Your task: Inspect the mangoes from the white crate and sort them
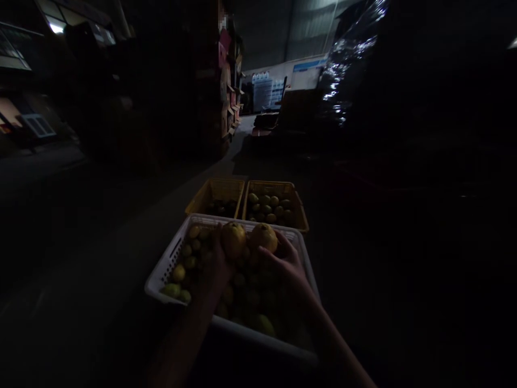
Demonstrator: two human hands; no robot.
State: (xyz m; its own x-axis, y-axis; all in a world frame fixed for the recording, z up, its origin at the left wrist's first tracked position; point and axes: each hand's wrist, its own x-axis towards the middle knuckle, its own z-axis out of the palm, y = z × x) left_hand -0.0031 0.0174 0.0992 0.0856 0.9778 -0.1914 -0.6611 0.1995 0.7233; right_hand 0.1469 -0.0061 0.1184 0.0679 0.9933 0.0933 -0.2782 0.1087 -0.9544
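Over the white basket (165,264), my left hand (220,264) grips a round yellowish fruit (233,240) from its left side. My right hand (285,258) is closed round a second similar fruit (263,237), its thumb across the front and its fingers at the right side. The two fruits are held side by side, close together. Beneath my hands the basket holds many green and yellow fruits (178,272), several of them hidden by my arms. Dim light blurs the outlines of my left fingers.
Behind the white basket stand two yellow crates: the left one (197,196) holds dark fruits low inside, the right one (302,213) holds greenish fruits. Stacked boxes (225,102) rise farther back, near a plastic-wrapped stack (339,75) and packs of bottles (262,91).
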